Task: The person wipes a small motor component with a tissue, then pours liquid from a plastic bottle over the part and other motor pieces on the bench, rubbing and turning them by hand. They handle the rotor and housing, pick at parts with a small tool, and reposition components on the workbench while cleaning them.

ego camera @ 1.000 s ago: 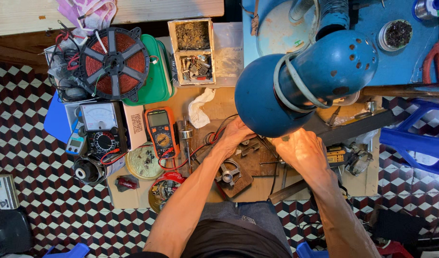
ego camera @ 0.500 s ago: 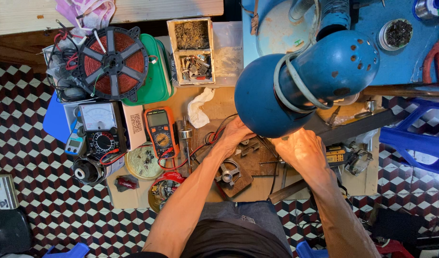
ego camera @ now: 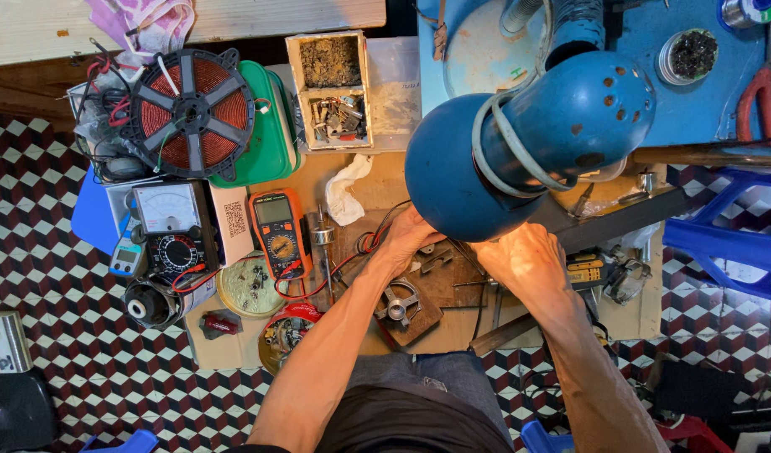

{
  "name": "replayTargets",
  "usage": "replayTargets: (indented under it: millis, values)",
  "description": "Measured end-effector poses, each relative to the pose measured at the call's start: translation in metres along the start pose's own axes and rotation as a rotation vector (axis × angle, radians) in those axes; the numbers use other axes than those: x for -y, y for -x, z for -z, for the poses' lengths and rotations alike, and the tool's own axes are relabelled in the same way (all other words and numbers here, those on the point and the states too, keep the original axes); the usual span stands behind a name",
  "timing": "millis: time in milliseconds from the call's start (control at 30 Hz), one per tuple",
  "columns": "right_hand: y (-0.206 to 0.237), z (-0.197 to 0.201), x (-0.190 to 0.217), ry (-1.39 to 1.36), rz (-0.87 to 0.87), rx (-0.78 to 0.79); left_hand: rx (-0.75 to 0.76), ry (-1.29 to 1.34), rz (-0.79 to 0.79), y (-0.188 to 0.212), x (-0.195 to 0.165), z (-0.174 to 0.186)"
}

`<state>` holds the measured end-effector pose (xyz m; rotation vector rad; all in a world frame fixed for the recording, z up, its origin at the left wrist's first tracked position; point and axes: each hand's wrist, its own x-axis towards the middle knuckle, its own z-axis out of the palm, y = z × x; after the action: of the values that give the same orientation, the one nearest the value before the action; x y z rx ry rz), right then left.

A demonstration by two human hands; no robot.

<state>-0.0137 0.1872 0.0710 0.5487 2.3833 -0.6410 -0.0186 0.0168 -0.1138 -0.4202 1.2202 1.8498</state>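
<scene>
My left hand [ego camera: 409, 237] rests on the small wooden work table [ego camera: 373, 189], its fingers curled under the big blue lamp head [ego camera: 528, 143]. My right hand [ego camera: 524, 260] lies beside it, brightly lit, its fingers bent over small metal parts. The lamp hides both sets of fingertips, so what they hold cannot be seen. A round metal motor part [ego camera: 398, 304] sits on a wooden block just below my left wrist. Red wires [ego camera: 352, 252] run from the orange multimeter [ego camera: 278, 232] toward my left hand.
An analogue meter [ego camera: 169, 225], a coil of copper wire on a black spool [ego camera: 188, 113], a green box [ego camera: 272, 126], a wooden tray of scrap parts [ego camera: 331, 88] and a white rag [ego camera: 346, 189] crowd the left. Blue plastic stool [ego camera: 729, 243] stands right, on checkered floor tiles [ego camera: 41, 277].
</scene>
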Motion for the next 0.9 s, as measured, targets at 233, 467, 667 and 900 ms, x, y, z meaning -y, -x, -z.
replayTargets:
  millis: [233,467,667,900]
  values:
    - [-0.004,-0.002,0.001,0.027,-0.050,0.006,0.012,0.036,0.006,-0.004,0.006,0.004]
    - [-0.008,-0.004,0.000,0.045,-0.046,0.039,0.034,0.024,0.017,-0.004,0.007,0.006]
    - [-0.008,-0.005,0.000,0.045,-0.033,0.025,0.034,0.014,0.017,-0.004,0.007,0.006]
    - [-0.011,-0.005,0.000,0.052,-0.040,0.035,0.033,-0.006,0.029,-0.003,0.004,0.006]
